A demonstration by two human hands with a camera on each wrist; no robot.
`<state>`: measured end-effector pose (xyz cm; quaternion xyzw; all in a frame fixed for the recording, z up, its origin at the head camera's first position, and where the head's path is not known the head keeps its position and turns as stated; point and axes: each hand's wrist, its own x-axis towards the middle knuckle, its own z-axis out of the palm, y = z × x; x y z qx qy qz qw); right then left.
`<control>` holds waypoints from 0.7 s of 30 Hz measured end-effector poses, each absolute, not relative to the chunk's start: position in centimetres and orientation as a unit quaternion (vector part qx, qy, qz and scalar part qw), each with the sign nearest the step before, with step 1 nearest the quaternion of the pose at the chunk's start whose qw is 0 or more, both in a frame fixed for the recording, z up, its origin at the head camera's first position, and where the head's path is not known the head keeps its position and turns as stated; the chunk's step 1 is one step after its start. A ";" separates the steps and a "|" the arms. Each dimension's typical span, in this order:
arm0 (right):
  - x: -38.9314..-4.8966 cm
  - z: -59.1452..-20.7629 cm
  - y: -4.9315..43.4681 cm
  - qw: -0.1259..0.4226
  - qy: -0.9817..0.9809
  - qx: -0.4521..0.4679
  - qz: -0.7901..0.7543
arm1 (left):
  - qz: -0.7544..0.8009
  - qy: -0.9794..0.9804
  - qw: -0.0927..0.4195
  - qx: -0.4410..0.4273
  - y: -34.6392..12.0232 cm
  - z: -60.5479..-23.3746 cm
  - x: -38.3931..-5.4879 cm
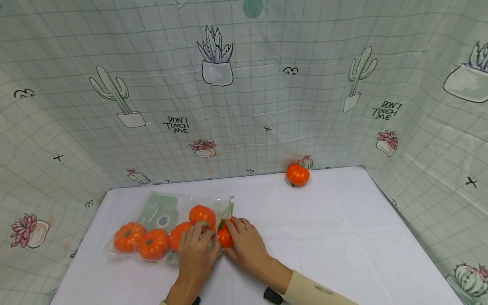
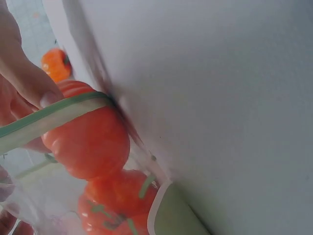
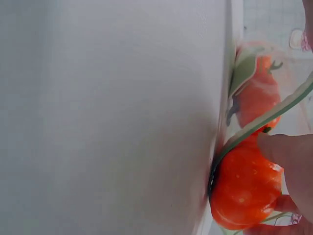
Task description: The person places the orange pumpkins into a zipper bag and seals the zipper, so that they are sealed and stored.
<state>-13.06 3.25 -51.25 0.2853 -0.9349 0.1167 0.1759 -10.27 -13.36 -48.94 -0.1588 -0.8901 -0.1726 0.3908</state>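
A clear zip bag (image 1: pixel 162 209) with a green-edged mouth lies on the left half of the table. Several ribbed orange-red tomatoes (image 1: pixel 153 245) are inside it. My right hand (image 1: pixel 249 248) grips another tomato (image 3: pixel 247 183) at the bag's mouth, its fingers curled around the far side. In the right wrist view the green zip edge (image 3: pixel 259 121) runs across that tomato, partly covering it. My left hand (image 1: pixel 197 252) lies over the bag near the opening and pinches the plastic; its fingertips are partly hidden.
One more tomato (image 1: pixel 297 175) sits at the table's back edge, right of the middle, by the cactus-print cloth (image 1: pixel 236 110). White cloth covers the table (image 1: pixel 324 237). Dark wrist straps (image 1: pixel 273 295) show at the front edge.
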 end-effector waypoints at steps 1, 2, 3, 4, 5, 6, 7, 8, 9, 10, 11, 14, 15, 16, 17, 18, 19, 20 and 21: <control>-13.0 -51.3 3.4 0.179 -0.935 0.285 0.116 | -0.174 -0.889 0.392 -0.160 -13.4 -49.0 -10.3; -12.9 -51.3 3.5 0.181 -0.934 0.284 0.115 | -0.175 -0.888 0.394 -0.160 -13.4 -49.0 -10.3; -12.8 -51.3 3.6 0.185 -0.934 0.284 0.114 | -0.176 -0.887 0.395 -0.160 -13.4 -49.0 -10.3; -12.8 -51.3 3.7 0.189 -0.933 0.285 0.113 | -0.176 -0.887 0.396 -0.160 -13.4 -49.0 -10.3; -12.8 -51.3 3.7 0.192 -0.932 0.287 0.113 | -0.176 -0.887 0.396 -0.161 -13.4 -49.0 -10.3; -12.8 -51.3 3.7 0.195 -0.930 0.289 0.113 | -0.177 -0.886 0.397 -0.160 -13.4 -49.0 -10.3; -12.8 -51.3 3.7 0.199 -0.929 0.291 0.115 | -0.177 -0.887 0.396 -0.160 -13.4 -49.0 -10.3; -12.9 -51.3 3.6 0.203 -0.927 0.293 0.116 | -0.178 -0.887 0.396 -0.161 -13.4 -49.0 -10.3; -13.0 -51.3 3.5 0.207 -0.925 0.295 0.116 | -0.178 -0.887 0.395 -0.161 -13.4 -48.9 -10.3; -13.0 -51.3 3.3 0.211 -0.924 0.297 0.117 | -0.179 -0.886 0.395 -0.161 -13.4 -48.9 -10.3; -13.1 -51.4 3.2 0.212 -0.923 0.298 0.117 | -0.180 -0.886 0.396 -0.161 -13.4 -48.9 -10.3; -13.4 -51.4 2.8 0.210 -0.925 0.297 0.113 | -0.183 -0.884 0.398 -0.161 -13.4 -48.8 -10.3; -13.4 -51.4 2.8 0.205 -0.926 0.295 0.114 | -0.184 -0.883 0.400 -0.162 -13.4 -48.8 -10.3; -13.4 -51.5 2.7 0.199 -0.929 0.291 0.116 | -0.184 -0.883 0.401 -0.163 -13.4 -48.8 -10.3; -13.4 -51.5 2.7 0.193 -0.931 0.287 0.118 | -0.184 -0.882 0.401 -0.163 -13.4 -48.8 -10.3; -13.4 -51.5 2.7 0.188 -0.933 0.283 0.121 | -0.183 -0.882 0.402 -0.164 -13.4 -48.8 -10.3; -13.4 -51.5 2.8 0.183 -0.935 0.278 0.124 | -0.182 -0.882 0.402 -0.165 -13.4 -48.8 -10.3; -13.4 -51.5 2.8 0.181 -0.936 0.274 0.126 | -0.181 -0.882 0.402 -0.165 -13.4 -48.8 -10.3; -13.3 -51.4 2.9 0.180 -0.937 0.269 0.129 | -0.180 -0.882 0.402 -0.166 -13.4 -48.8 -10.3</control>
